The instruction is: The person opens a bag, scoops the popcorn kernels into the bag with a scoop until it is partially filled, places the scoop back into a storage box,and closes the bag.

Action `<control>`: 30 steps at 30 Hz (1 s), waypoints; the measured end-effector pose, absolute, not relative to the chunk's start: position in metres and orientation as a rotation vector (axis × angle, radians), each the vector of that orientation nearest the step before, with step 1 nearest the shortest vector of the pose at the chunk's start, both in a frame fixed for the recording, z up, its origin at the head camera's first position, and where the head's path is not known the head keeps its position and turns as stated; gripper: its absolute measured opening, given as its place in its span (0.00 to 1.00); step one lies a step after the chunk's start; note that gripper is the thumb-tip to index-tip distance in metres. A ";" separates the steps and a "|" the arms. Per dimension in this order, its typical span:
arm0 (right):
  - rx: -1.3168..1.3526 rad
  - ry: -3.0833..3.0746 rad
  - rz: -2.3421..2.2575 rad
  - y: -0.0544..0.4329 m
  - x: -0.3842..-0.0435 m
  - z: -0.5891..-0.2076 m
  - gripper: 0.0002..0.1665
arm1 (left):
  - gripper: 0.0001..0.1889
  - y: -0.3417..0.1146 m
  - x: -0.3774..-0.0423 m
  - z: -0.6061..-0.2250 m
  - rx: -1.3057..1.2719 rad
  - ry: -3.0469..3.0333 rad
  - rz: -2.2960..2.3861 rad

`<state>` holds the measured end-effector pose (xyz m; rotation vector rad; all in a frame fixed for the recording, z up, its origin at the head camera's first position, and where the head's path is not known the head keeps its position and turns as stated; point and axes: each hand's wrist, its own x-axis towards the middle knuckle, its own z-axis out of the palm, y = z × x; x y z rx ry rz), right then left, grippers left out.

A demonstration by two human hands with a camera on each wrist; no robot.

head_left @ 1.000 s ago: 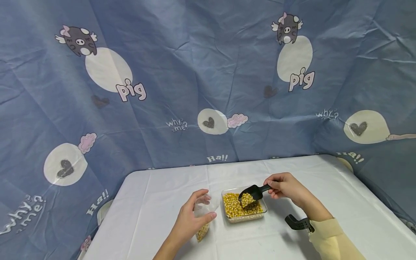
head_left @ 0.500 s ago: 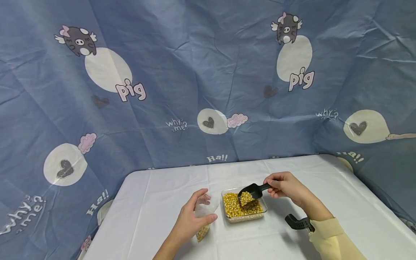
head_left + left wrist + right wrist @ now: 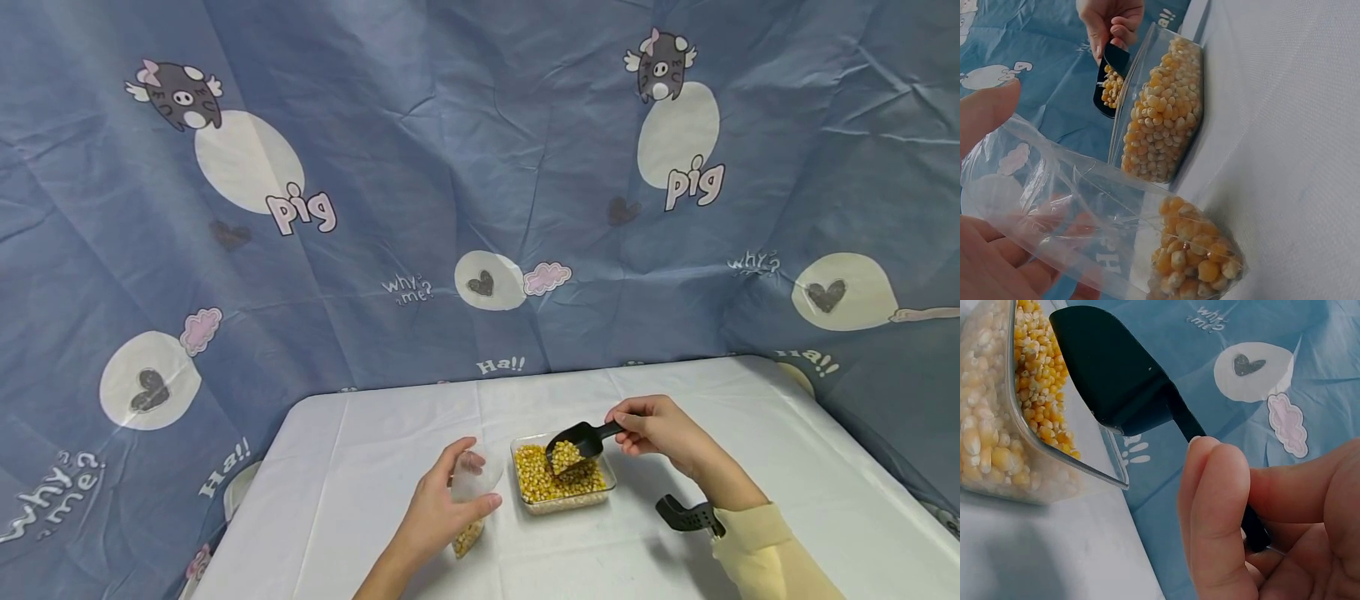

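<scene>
A black scoop (image 3: 588, 437) carrying corn kernels is just above a clear rectangular container (image 3: 567, 503) of yellow kernels. My right hand (image 3: 654, 427) pinches the scoop's handle between thumb and fingers; the right wrist view shows the scoop's dark back (image 3: 1113, 369). To the container's left, my left hand (image 3: 437, 507) curves round a clear plastic bag (image 3: 1079, 187), thumb and fingers spread wide at its upper part. Corn kernels (image 3: 1194, 253) fill the bag's bottom corner, low over the white cloth. Some fingers show through the bag's film in the left wrist view.
A white cloth (image 3: 367, 467) covers the table, and a blue printed curtain (image 3: 375, 183) hangs behind it. A black curved bracket (image 3: 686, 514) sticks out from the right wrist, beside a pale yellow sleeve (image 3: 761, 550).
The scoop with its kernels has risen slightly and shifted a little to the left over the container. My left hand and the bag have stayed almost still.
</scene>
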<state>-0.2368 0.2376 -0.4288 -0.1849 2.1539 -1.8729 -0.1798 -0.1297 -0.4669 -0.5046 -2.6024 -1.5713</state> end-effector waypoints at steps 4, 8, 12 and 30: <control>-0.183 2.151 -1.880 0.236 -0.237 -0.429 0.15 | 0.40 -0.130 -0.180 -0.467 -0.510 -2.588 -1.576; -0.175 2.147 -1.889 0.235 -0.237 -0.430 0.14 | 0.38 -0.129 -0.179 -0.466 -0.540 -2.567 -1.619; -0.175 2.136 -1.899 0.235 -0.237 -0.430 0.14 | 0.38 -0.128 -0.178 -0.466 -0.551 -2.562 -1.652; -0.215 2.063 -1.958 0.221 -0.233 -0.424 0.14 | 0.38 -0.125 -0.176 -0.467 -0.569 -2.550 -1.684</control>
